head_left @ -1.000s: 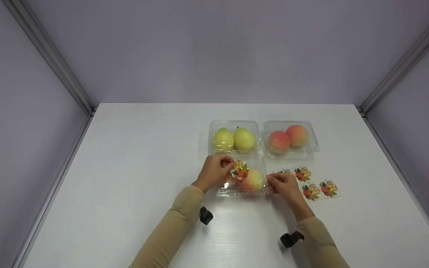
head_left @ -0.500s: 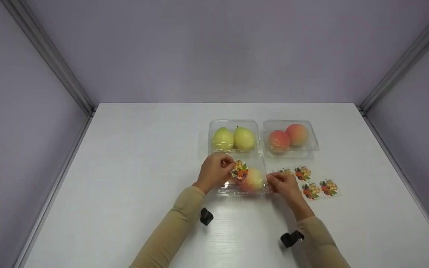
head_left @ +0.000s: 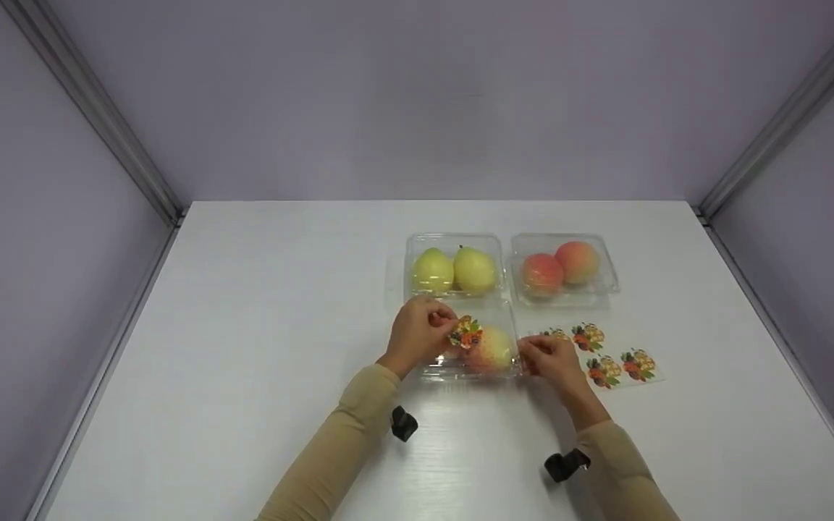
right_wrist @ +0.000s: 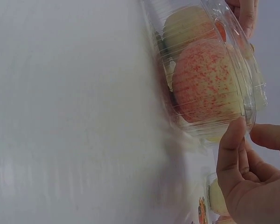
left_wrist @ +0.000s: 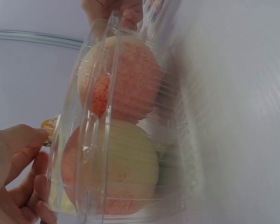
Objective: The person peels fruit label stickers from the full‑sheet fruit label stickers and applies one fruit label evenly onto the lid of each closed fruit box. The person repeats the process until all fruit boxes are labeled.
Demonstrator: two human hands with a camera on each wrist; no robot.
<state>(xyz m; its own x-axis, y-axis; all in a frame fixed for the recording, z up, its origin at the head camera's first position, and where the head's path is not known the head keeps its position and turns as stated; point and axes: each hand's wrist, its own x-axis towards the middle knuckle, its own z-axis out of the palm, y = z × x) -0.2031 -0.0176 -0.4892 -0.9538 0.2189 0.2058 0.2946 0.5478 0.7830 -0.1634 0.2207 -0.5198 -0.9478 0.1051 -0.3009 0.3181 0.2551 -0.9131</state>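
Note:
A round fruit-print sticker lies over the lid of a clear plastic clamshell box. My left hand pinches its left edge between thumb and finger; whether all of it touches the lid I cannot tell. Two peaches sit inside the box, one yellowish peach nearer the left wrist camera and one red-speckled peach nearer the right. At the box's right side, my right hand pinches the rim with thumb and fingers, as the right wrist view shows.
Behind stands a clear box with two yellow-green pears. To its right is another clear box holding two red-orange peaches. Sticker sheets with several fruit prints lie right of my right hand. Walls enclose the white table.
The sticker sits very slightly lower on the lid than half a second ago, and my left wrist has shifted a little to the right. My right hand and the boxes stay where they were.

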